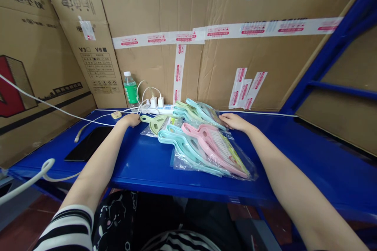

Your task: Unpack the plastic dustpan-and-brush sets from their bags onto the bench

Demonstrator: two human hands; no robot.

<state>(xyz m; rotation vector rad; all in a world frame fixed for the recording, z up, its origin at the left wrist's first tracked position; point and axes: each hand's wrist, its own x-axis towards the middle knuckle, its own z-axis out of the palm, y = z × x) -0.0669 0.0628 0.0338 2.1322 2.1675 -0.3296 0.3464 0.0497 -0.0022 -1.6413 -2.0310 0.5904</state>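
Head: green dustpan [153,126] lies left of the pink dustpan [209,144], long axis roughly sideways, handle toward your nearer left hand [134,120]; rear blue dustpan [207,117], behind pink, has its wide end by your right hand [232,121]. Can't tell either grip.

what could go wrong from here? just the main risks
1. The left hand, beside the green dustpan, is fairly close to the bottle; a bump might tip it toward the chargers and power strip.
2. The pink dustpan lies in slick-looking clear plastic near the front edge of the table; a push toward the person might slide it off.
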